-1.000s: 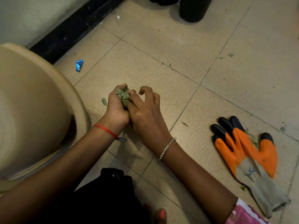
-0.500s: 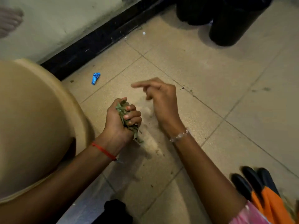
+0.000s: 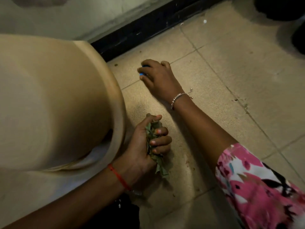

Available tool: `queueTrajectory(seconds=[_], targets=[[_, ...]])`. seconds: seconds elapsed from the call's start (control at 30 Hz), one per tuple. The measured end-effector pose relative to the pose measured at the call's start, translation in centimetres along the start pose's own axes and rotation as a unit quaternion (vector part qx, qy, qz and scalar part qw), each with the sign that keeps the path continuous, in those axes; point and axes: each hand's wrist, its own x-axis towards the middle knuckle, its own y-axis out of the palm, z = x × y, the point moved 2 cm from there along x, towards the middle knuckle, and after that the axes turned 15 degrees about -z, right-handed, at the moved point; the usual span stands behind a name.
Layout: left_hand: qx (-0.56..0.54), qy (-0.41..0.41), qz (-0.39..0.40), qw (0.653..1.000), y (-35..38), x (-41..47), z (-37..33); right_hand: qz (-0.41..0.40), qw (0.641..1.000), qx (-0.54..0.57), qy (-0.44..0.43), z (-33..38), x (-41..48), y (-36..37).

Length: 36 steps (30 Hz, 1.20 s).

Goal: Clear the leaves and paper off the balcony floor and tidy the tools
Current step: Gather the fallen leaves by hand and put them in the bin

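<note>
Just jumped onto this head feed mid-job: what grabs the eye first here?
A big beige rounded object fills the left of the view. Beside its lower edge, the left hand grips a bunch of green leaves. Farther up, near the black skirting, the right hand curls its fingers round a small blue scrap on the tiled floor.
</note>
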Motion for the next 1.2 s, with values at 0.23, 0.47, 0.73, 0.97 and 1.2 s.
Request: queueTrajectory(seconds=[0.23, 0.47, 0.73, 0.97, 1.2], targets=[[-0.005, -0.044, -0.032, 0.999, 0.5, -2.4, 2.1, -0.101, 0.988, -0.022, 0.110, -0.2, -4.7, -3.0], [-0.007, -0.052, -0.065, 0.997, 2.1, -9.7, 4.0, 0.087, 0.944, -0.162, 0.273, 3.2, -8.3, -9.9], [-0.038, -0.053, -0.116, 0.991, 1.3, -19.8, 3.9, 0.058, 0.875, 0.092, 0.472, 13.5, -14.7, -18.2], [-0.030, -0.050, -0.147, 0.987, -2.8, -18.7, 6.4, 0.109, 0.914, 0.066, 0.386, 13.0, -12.7, -15.8], [-0.052, -0.046, -0.144, 0.987, -7.2, -12.1, 7.6, 0.163, 0.947, 0.032, 0.275, 9.1, -9.9, -6.7]])
